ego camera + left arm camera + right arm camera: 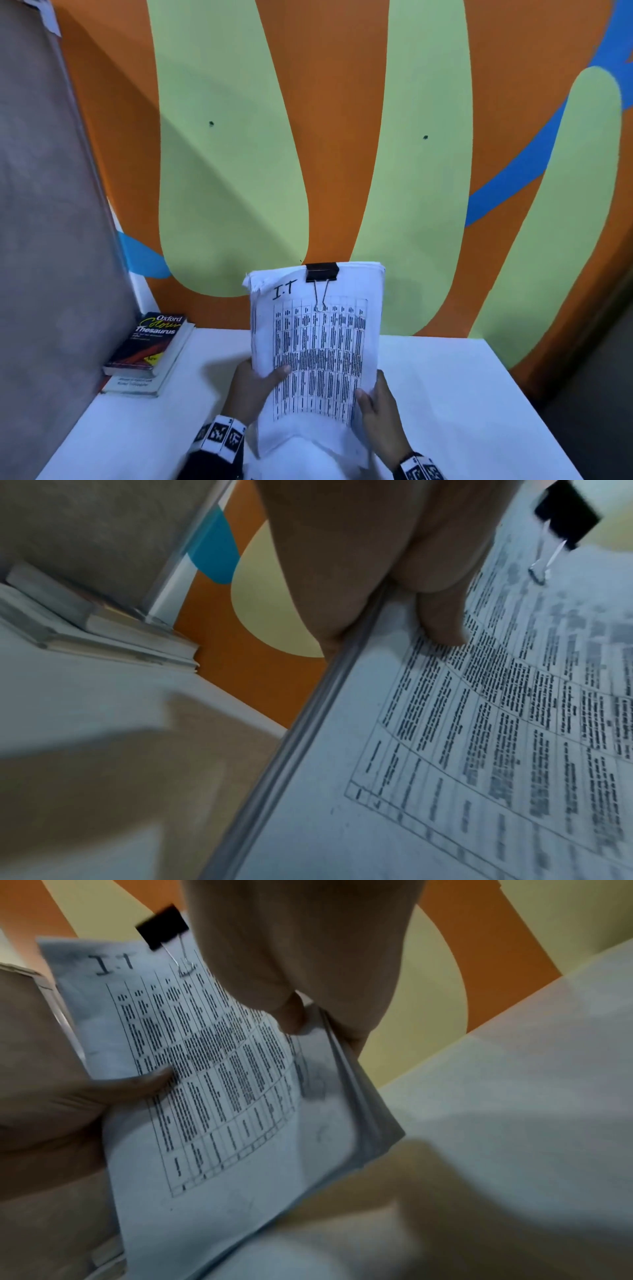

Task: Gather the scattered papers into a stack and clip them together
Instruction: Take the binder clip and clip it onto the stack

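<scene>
White clipped papers (318, 346) between both hands.

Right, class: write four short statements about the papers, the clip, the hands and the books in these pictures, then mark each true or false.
1. A black clip grips the top edge of the papers. True.
2. Only the left hand holds the papers. False: the right hand holds them too.
3. The books lie at the table's left. True.
4. The papers lie flat on the table. False: they are held up.
</scene>
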`<state>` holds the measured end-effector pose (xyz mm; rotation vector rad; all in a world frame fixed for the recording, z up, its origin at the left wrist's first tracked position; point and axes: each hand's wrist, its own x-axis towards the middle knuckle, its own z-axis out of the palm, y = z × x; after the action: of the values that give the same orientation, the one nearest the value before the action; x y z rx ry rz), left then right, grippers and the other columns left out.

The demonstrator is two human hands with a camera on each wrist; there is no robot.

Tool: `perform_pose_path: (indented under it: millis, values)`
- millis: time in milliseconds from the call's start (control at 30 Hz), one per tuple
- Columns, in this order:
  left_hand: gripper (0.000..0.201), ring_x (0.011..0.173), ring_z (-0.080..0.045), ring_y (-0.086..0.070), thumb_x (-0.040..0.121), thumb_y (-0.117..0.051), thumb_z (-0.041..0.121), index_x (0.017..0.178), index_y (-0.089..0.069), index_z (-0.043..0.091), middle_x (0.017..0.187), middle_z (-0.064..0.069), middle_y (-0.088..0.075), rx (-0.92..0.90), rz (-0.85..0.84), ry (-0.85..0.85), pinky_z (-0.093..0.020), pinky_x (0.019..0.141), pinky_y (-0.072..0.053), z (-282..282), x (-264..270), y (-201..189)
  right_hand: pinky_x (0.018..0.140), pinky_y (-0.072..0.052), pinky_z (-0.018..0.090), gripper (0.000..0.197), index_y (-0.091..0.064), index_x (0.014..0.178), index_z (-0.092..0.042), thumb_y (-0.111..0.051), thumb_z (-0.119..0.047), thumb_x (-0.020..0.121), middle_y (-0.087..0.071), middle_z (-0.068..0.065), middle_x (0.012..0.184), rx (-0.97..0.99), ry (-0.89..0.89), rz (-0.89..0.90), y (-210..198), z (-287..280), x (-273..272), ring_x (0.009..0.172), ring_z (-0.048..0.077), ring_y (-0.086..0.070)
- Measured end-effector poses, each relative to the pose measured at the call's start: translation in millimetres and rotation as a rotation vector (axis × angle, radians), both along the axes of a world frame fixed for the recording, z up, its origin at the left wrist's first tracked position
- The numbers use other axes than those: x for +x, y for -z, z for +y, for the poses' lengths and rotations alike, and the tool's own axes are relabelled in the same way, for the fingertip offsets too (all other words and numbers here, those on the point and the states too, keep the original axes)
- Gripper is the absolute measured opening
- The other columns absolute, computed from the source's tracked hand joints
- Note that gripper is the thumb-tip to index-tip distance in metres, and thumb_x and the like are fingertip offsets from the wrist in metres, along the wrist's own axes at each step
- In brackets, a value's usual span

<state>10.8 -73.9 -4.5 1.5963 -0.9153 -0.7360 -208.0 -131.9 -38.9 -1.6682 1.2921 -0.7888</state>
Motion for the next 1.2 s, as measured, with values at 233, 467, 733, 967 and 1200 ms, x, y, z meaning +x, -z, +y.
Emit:
perform_pose_path:
  millis: [233, 467, 733, 967, 1200]
  values:
    - [0.04, 0.1, -0.011, -0.06, 0.082, -0.069, 0.027, 0.117, -0.051, 0.021, 0.107, 0.008, -0.064, 0.102, -0.066, 0.001, -0.033, 0.094, -0.045, 48, 34, 16, 0.052, -0.034, 0.024, 0.012, -0.055, 0.089, -0.009, -0.053, 0.004, 0.087, -0.05, 0.022, 0.066, 0.034, -0.049, -0.165, -3, 4, 34, 0.054, 0.015, -0.041]
    - [0.058, 0.139, -0.022, -0.03, 0.095, -0.048, 0.013, 0.146, -0.021, 0.011, 0.152, -0.008, -0.029, 0.422, -0.192, 0.115, -0.029, 0.114, -0.022, 76, 24, 74, 0.06, -0.047, 0.032, 0.007, -0.065, 0.083, -0.002, -0.066, 0.002, 0.078, -0.062, 0.007, 0.06, 0.254, 0.147, -0.044, 51, 20, 29, 0.057, 0.02, -0.056]
    - [0.092, 0.144, -0.02, -0.015, 0.087, -0.059, 0.039, 0.149, 0.007, 0.022, 0.158, -0.002, -0.011, 0.5, -0.426, 0.302, -0.03, 0.116, -0.015, 73, 1, 88, 0.084, -0.052, 0.04, 0.086, -0.051, 0.131, -0.012, -0.068, -0.064, 0.065, -0.057, 0.014, 0.126, 0.041, -0.019, 0.357, 69, 39, -8, 0.097, 0.034, -0.059]
    - [0.104, 0.143, -0.034, -0.01, 0.062, -0.074, 0.06, 0.143, -0.01, 0.047, 0.156, -0.012, 0.018, 0.734, -0.819, 0.639, -0.048, 0.113, -0.025, 87, -3, 79, 0.048, -0.055, 0.031, 0.02, -0.049, 0.086, -0.049, -0.044, -0.058, 0.068, -0.044, -0.002, 0.121, -0.015, -0.273, 0.655, 55, 75, -21, 0.079, 0.026, -0.071]
    - [0.114, 0.144, -0.041, 0.007, 0.06, -0.08, 0.049, 0.144, -0.003, 0.043, 0.155, -0.016, 0.021, 0.8, -0.812, 0.704, -0.057, 0.116, -0.014, 73, -5, 71, 0.098, -0.041, 0.041, 0.068, -0.046, 0.113, -0.04, -0.053, -0.06, 0.048, -0.029, 0.005, 0.14, -0.149, -0.591, 0.902, 58, 48, -31, 0.133, 0.031, -0.033]
